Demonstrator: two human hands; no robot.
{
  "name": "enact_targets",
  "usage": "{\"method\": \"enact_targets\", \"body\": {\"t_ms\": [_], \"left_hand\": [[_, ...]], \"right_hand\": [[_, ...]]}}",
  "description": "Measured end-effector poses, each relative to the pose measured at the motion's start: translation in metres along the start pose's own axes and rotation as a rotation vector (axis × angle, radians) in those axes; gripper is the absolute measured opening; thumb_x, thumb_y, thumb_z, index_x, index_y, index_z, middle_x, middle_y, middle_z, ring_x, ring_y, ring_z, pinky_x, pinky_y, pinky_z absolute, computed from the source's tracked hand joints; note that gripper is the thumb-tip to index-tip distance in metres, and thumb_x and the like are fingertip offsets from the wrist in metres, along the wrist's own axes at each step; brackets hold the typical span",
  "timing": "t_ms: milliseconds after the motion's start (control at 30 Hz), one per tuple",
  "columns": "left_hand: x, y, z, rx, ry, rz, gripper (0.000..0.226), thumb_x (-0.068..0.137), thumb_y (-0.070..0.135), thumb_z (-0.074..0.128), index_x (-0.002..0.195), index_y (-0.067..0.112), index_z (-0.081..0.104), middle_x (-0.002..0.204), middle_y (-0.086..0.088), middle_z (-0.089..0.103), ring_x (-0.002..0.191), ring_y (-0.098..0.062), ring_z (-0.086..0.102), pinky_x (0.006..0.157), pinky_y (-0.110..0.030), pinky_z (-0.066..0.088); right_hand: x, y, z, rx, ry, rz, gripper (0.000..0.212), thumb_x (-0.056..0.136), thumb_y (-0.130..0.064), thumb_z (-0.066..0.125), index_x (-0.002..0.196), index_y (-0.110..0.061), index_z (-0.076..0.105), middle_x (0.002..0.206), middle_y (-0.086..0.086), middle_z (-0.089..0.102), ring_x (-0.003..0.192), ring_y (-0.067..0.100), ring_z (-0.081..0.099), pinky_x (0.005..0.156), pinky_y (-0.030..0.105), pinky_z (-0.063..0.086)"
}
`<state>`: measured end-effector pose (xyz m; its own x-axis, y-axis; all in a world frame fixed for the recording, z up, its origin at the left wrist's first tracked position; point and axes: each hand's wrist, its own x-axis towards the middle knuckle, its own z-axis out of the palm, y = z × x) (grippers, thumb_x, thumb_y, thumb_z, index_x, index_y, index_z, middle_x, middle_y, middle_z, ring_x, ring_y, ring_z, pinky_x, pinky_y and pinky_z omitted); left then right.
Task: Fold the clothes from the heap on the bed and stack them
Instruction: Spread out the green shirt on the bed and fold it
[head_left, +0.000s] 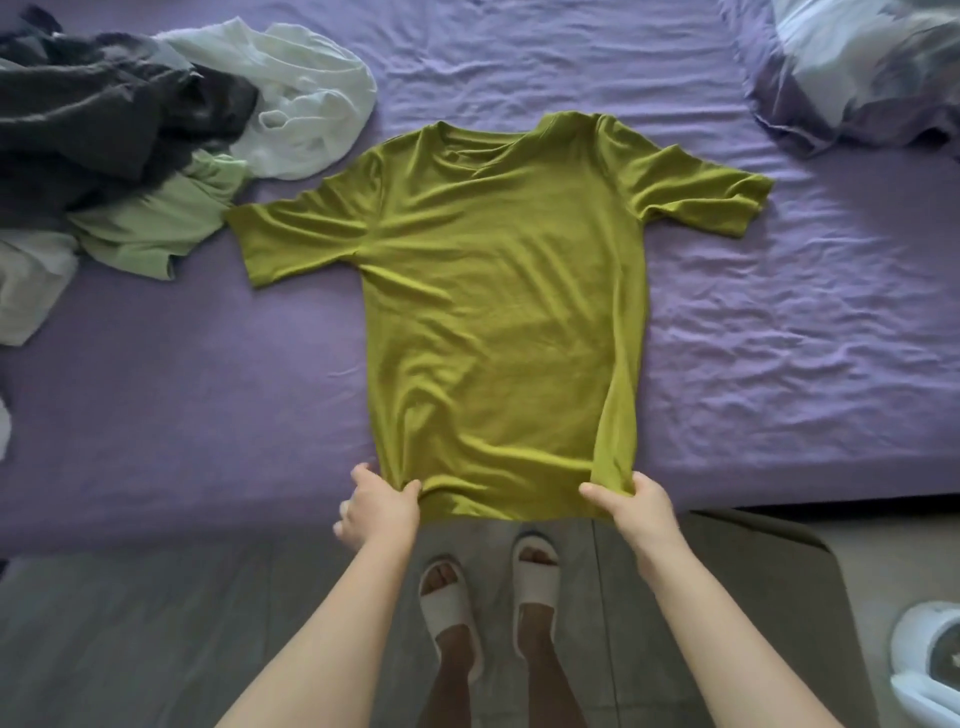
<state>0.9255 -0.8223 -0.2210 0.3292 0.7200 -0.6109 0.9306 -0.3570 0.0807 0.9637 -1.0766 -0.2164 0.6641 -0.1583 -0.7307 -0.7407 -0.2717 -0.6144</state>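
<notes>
Olive tee (498, 291) is lying flat on the bed (779, 322), left hand (382, 506) and right hand (631, 501) each pinching a hem corner. I'd be tugging evenly to kill wrinkles before folding.

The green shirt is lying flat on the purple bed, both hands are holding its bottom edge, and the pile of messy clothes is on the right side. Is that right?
Almost. The heap of clothes is on the left side of the bed, not the right, as the head view shows. The rest holds: the green shirt lies flat, with the left hand and right hand holding its bottom edge.
</notes>
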Motion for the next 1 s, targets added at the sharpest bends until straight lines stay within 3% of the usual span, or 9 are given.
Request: {"method": "enact_targets", "body": {"t_ms": [67, 200, 333, 433, 533, 633, 800, 900, 1000], "left_hand": [[0.005, -0.013, -0.002, -0.104, -0.105, -0.056, 0.054, 0.081, 0.047, 0.070, 0.124, 0.019, 0.054, 0.123, -0.010, 0.061, 0.122, -0.034, 0.046, 0.101, -0.041, 0.034], [0.005, -0.036, -0.012, -0.655, -0.202, 0.038, 0.028, 0.081, 0.022, 0.075, 0.101, 0.006, 0.063, 0.101, -0.011, 0.067, 0.100, -0.028, 0.058, 0.082, -0.034, 0.047], [0.000, -0.048, -0.025, -0.945, -0.160, 0.064, 0.016, 0.087, 0.014, 0.069, 0.097, 0.009, 0.057, 0.093, -0.007, 0.062, 0.083, -0.023, 0.058, 0.071, -0.034, 0.048], [-0.005, -0.051, -0.031, -0.739, -0.031, 0.151, 0.017, 0.090, 0.027, 0.065, 0.098, 0.016, 0.055, 0.092, -0.003, 0.060, 0.061, -0.018, 0.057, 0.054, -0.031, 0.047], [-0.008, -0.050, -0.034, -0.309, -0.011, 0.186, 0.032, 0.089, 0.037, 0.063, 0.111, 0.017, 0.053, 0.105, -0.004, 0.063, 0.091, -0.031, 0.062, 0.068, -0.034, 0.043], [-0.010, -0.048, -0.030, 0.020, -0.017, 0.247, 0.051, 0.086, 0.031, 0.063, 0.132, 0.020, 0.044, 0.127, -0.006, 0.053, 0.118, -0.031, 0.049, 0.086, -0.038, 0.042], [-0.020, -0.023, -0.024, 0.147, 0.089, 0.527, 0.055, 0.089, 0.021, 0.056, 0.142, 0.018, 0.040, 0.145, -0.007, 0.037, 0.135, -0.026, 0.029, 0.108, -0.040, 0.031], [-0.029, 0.002, -0.013, 0.298, -0.002, 0.700, 0.054, 0.094, 0.026, 0.050, 0.145, 0.022, 0.035, 0.153, -0.006, 0.028, 0.142, -0.024, 0.019, 0.112, -0.037, 0.026], [-0.036, 0.026, 0.002, 0.445, -0.110, 0.793, 0.058, 0.096, 0.029, 0.047, 0.149, 0.027, 0.025, 0.160, -0.004, 0.012, 0.147, -0.025, 0.008, 0.114, -0.037, 0.024]], "right_hand": [[-0.002, 0.003, 0.011, 0.153, 0.066, 0.000, 0.023, 0.077, -0.003, 0.073, 0.097, -0.010, 0.064, 0.080, -0.003, 0.066, 0.071, 0.009, 0.059, 0.061, 0.015, 0.047], [-0.003, 0.009, 0.008, 0.495, 0.290, 0.095, 0.020, 0.084, 0.005, 0.058, 0.095, -0.011, 0.056, 0.099, 0.015, 0.061, 0.084, 0.025, 0.057, 0.080, 0.042, 0.049], [-0.006, 0.009, -0.012, 0.579, 0.351, 0.112, 0.016, 0.091, -0.007, 0.058, 0.100, -0.017, 0.050, 0.094, 0.004, 0.056, 0.078, 0.016, 0.055, 0.061, 0.034, 0.051], [-0.007, 0.006, -0.020, 0.379, 0.415, 0.061, 0.024, 0.087, -0.014, 0.065, 0.105, -0.017, 0.050, 0.100, 0.008, 0.057, 0.081, 0.021, 0.054, 0.054, 0.028, 0.045], [-0.008, 0.007, -0.022, -0.074, 0.436, -0.051, 0.030, 0.081, -0.018, 0.072, 0.102, -0.014, 0.049, 0.103, 0.016, 0.062, 0.079, 0.026, 0.054, 0.061, 0.033, 0.044], [-0.009, 0.010, -0.023, -0.352, 0.337, -0.050, 0.054, 0.077, -0.019, 0.076, 0.121, -0.005, 0.048, 0.117, 0.018, 0.058, 0.099, 0.030, 0.055, 0.077, 0.036, 0.041], [-0.014, 0.008, -0.019, -0.622, 0.349, -0.114, 0.065, 0.080, -0.016, 0.071, 0.137, -0.008, 0.040, 0.137, 0.019, 0.043, 0.124, 0.038, 0.040, 0.100, 0.040, 0.034], [-0.011, -0.001, -0.017, -0.747, 0.274, -0.292, 0.056, 0.084, -0.012, 0.063, 0.137, -0.010, 0.044, 0.143, 0.018, 0.037, 0.130, 0.036, 0.033, 0.106, 0.039, 0.028], [0.004, -0.012, -0.018, -0.956, 0.142, -0.303, 0.053, 0.091, -0.020, 0.054, 0.141, -0.023, 0.040, 0.157, 0.013, 0.012, 0.144, 0.029, 0.008, 0.112, 0.041, 0.022]]}}
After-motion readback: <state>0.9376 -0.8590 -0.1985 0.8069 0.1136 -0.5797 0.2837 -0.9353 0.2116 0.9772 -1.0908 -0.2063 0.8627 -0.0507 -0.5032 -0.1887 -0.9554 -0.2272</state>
